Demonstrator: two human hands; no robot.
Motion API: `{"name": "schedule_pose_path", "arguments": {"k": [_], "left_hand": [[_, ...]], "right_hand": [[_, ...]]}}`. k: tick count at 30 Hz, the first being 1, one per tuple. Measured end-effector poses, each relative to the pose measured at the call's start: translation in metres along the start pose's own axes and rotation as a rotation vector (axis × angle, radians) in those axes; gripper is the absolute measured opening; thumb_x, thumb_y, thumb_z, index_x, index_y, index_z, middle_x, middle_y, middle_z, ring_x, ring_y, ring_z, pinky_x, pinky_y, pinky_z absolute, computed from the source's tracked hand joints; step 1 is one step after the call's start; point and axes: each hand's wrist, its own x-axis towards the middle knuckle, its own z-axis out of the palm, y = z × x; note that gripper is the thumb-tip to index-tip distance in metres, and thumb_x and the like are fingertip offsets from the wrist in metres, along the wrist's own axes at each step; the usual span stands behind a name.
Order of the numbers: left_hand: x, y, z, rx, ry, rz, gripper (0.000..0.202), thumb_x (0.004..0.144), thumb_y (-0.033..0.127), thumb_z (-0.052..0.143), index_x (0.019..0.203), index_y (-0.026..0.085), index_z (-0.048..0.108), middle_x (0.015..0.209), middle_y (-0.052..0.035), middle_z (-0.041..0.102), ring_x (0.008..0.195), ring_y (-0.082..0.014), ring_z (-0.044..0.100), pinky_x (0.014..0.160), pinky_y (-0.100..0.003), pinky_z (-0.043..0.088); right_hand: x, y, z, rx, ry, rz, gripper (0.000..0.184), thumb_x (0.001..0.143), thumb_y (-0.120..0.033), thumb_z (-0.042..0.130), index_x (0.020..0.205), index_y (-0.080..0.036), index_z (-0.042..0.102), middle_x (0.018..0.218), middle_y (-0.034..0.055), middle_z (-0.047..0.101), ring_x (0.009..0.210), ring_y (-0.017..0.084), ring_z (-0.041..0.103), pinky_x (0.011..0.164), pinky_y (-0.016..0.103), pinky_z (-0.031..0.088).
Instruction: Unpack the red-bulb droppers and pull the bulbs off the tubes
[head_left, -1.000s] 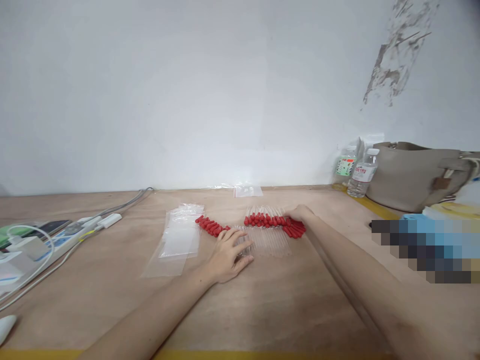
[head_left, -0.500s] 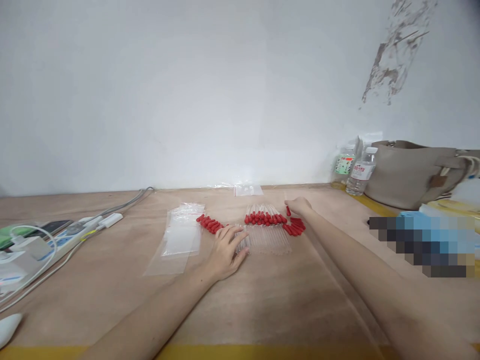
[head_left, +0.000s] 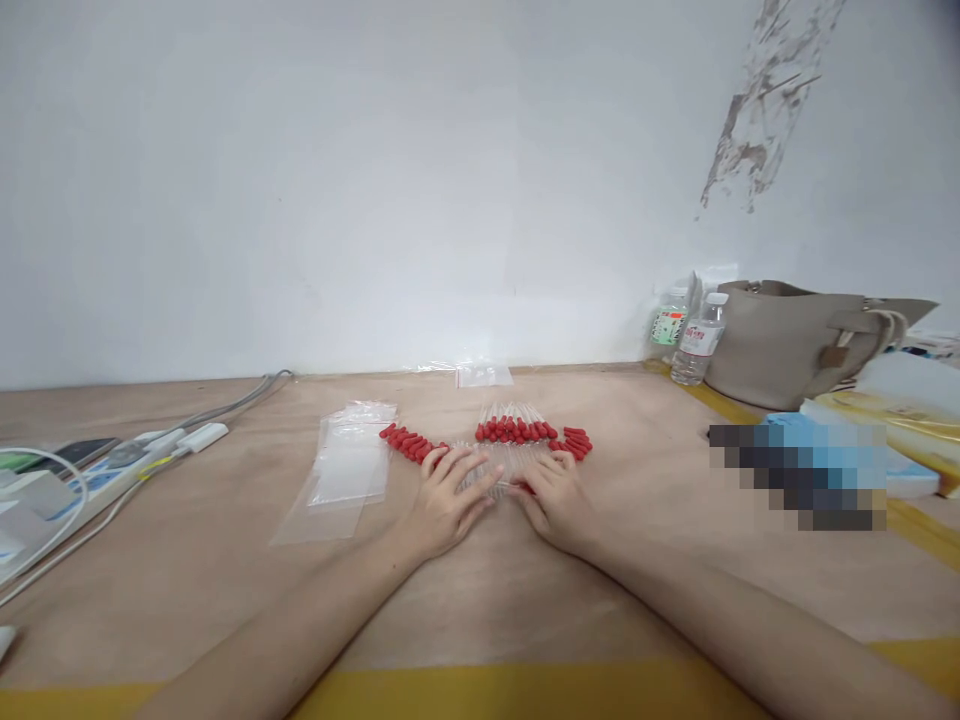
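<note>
My left hand (head_left: 444, 505) lies on the wood table with its fingers spread over the near left side of a pile of clear, thin-tubed droppers (head_left: 517, 458). Their red rubber bulbs (head_left: 517, 429) form a row at the back, with slanting groups of bulbs at left (head_left: 409, 441) and right (head_left: 576, 441). Opposite it, my right hand (head_left: 556, 498) is closed at the pile's near right side. A bit of red and a thin tube show at its fingertips, so it pinches a dropper (head_left: 513, 487), mostly hidden. Clear plastic bags (head_left: 345, 465) lie stacked left of the pile.
A small clear bag (head_left: 484, 377) lies by the wall. At left are a power strip (head_left: 105, 480) and cables (head_left: 232, 408). Water bottles (head_left: 699, 340), a grey handbag (head_left: 780, 345) and a blue packet (head_left: 907, 472) stand or lie at right. Yellow tape (head_left: 420, 690) lines the front edge.
My right hand has come from beyond the right-hand bulbs, left and toward me, to the pile's near side with the dropper. My left hand stays over the pile. The view has shifted slightly.
</note>
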Motion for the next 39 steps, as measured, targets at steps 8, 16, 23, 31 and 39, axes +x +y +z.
{"name": "schedule_pose_path", "arguments": {"k": [8, 16, 23, 31, 39], "left_hand": [[-0.002, 0.002, 0.007, 0.037, -0.002, 0.024, 0.017, 0.086, 0.019, 0.042, 0.089, 0.021, 0.059, 0.069, -0.0014, 0.058, 0.07, -0.0131, 0.05, 0.077, -0.034, 0.032], [0.003, 0.002, 0.004, 0.06, -0.071, 0.148, 0.019, 0.086, 0.023, 0.042, 0.076, 0.017, 0.058, 0.06, -0.0003, 0.053, 0.064, -0.0126, 0.047, 0.072, -0.032, 0.032], [0.002, 0.005, -0.003, 0.013, -0.082, 0.154, 0.021, 0.086, 0.02, 0.04, 0.074, 0.016, 0.057, 0.059, -0.0007, 0.053, 0.061, -0.0127, 0.047, 0.069, -0.033, 0.028], [-0.001, 0.006, -0.003, -0.042, -0.081, 0.126, 0.022, 0.086, 0.02, 0.041, 0.073, 0.015, 0.058, 0.058, -0.0006, 0.052, 0.062, -0.0125, 0.046, 0.068, -0.032, 0.027], [-0.013, -0.014, 0.001, -0.116, -0.046, -0.128, 0.022, 0.087, 0.02, 0.038, 0.075, 0.015, 0.056, 0.065, -0.0022, 0.051, 0.065, -0.013, 0.045, 0.065, -0.027, 0.035]], "right_hand": [[-0.001, 0.004, -0.002, -0.058, 0.013, -0.086, 0.017, 0.081, -0.034, 0.051, 0.083, -0.02, 0.061, 0.068, 0.0009, 0.06, 0.071, 0.014, 0.047, 0.077, 0.033, 0.024], [-0.005, 0.0, -0.003, -0.022, -0.036, -0.113, 0.021, 0.083, -0.03, 0.047, 0.069, -0.019, 0.06, 0.059, -0.0006, 0.054, 0.065, 0.012, 0.041, 0.075, 0.034, 0.023], [-0.005, 0.003, -0.01, -0.046, -0.049, -0.192, 0.018, 0.082, -0.03, 0.049, 0.07, -0.021, 0.059, 0.057, -0.0022, 0.054, 0.066, 0.012, 0.041, 0.08, 0.036, 0.022], [-0.011, 0.009, -0.012, -0.24, 0.048, -0.33, 0.01, 0.082, -0.028, 0.051, 0.084, -0.025, 0.06, 0.063, -0.0036, 0.06, 0.069, 0.011, 0.046, 0.084, 0.037, 0.022], [-0.009, 0.046, -0.026, -0.172, 0.177, -0.105, 0.016, 0.081, -0.026, 0.053, 0.094, -0.026, 0.061, 0.072, -0.0017, 0.062, 0.066, 0.01, 0.051, 0.069, 0.029, 0.031]]}}
